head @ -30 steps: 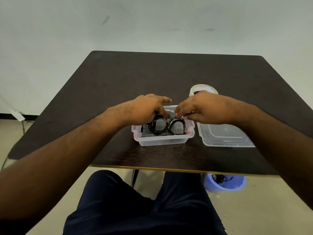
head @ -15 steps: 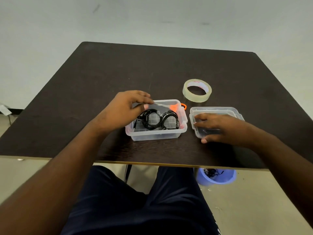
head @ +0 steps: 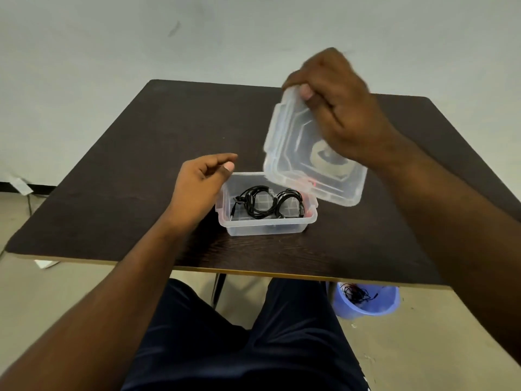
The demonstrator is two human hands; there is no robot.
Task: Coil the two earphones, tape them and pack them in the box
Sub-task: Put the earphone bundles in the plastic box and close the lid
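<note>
While the right hand (head: 342,108) grips the lid (head: 293,153) tilted above the box (head: 265,230), two coiled earphones (head: 267,203) lie inside on the worktop (head: 141,165); left hand (head: 197,184) fingers hang loosely curled, holding nothing.

a dark brown bench (head: 141,170) with a thin light edge stands in front of a pale wall (head: 112,38). under the near right corner of the bench, a small blue bucket (head: 366,303) sits on the beige floor (head: 70,283), and black cords (head: 353,293) lie inside it. near the left corner of the bench, a scrap of white paper (head: 45,263) lies on the floor. the person's dark trousers (head: 239,348) show below the bench edge.
</note>
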